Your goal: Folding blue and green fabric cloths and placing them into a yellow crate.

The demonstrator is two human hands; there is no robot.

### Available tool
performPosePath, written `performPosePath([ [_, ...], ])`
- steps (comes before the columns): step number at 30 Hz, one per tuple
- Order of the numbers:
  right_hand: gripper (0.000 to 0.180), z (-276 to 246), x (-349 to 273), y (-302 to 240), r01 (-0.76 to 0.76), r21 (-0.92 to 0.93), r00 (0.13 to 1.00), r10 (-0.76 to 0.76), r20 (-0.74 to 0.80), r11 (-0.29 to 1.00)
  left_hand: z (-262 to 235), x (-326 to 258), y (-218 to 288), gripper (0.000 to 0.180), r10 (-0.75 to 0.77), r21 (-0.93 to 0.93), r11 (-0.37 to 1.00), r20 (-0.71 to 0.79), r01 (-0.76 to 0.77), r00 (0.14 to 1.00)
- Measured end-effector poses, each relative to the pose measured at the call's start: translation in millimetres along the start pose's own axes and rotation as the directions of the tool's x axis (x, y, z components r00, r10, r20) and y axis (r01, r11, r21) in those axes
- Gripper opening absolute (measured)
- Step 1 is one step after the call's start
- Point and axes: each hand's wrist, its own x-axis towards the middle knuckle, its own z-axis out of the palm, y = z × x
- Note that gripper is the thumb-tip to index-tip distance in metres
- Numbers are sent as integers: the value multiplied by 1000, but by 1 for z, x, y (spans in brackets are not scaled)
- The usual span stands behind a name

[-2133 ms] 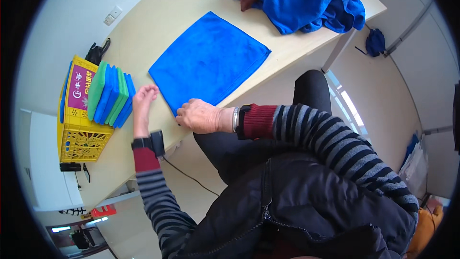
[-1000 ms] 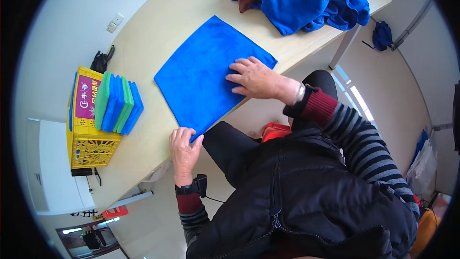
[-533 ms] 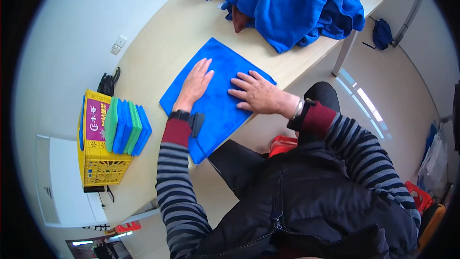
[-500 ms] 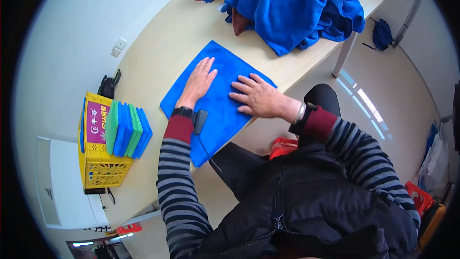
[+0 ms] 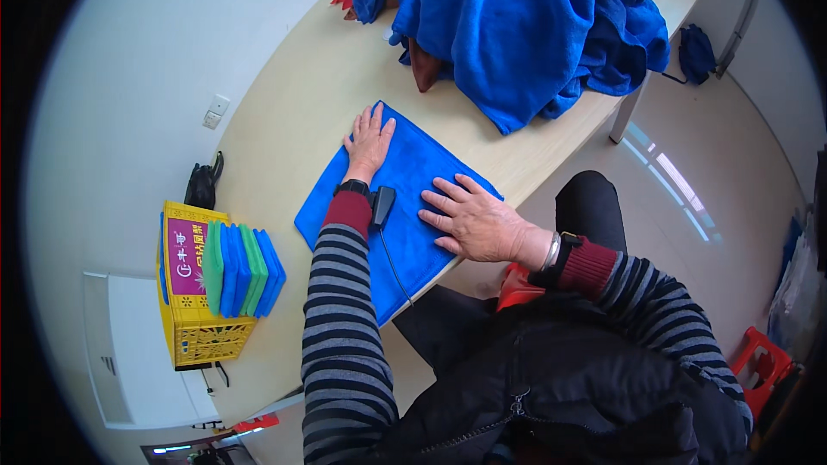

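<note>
cloth [image 5: 405, 207] on table [image 5: 293, 120] | towel heap [image 5: 525, 26] behind | crate [image 5: 194, 297] left, folded cloths [image 5: 245, 269] on it

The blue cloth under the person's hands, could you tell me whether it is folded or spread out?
Spread out: the blue cloth lies flat on the table, with the left hand and right hand pressed open on it.

**One label showing at the table's left end**

A rectangular magenta label [image 5: 187, 245] with pale markings is facing up from the yellow plastic crate [image 5: 194, 336] sitting at the left end of the table, just left of a stack of folded blue and green cloths [image 5: 245, 269].
</note>
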Motion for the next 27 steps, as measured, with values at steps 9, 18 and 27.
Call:
performPosePath([
  [9,52,1,-1,2,-10,-30,1000,10,7,1000,0,-59,-52,68,-23,5,1000,-33,23,999],
  [18,52,0,0,-5,-2,-27,1000,2,14,1000,-5,-119,-156,68,-343,-52,939,-57,340,938],
  [27,48,-3,-1,-8,2,-48,1000,-1,5,999,-14,-190,-176,66,-537,-41,842,-152,538,830],
])
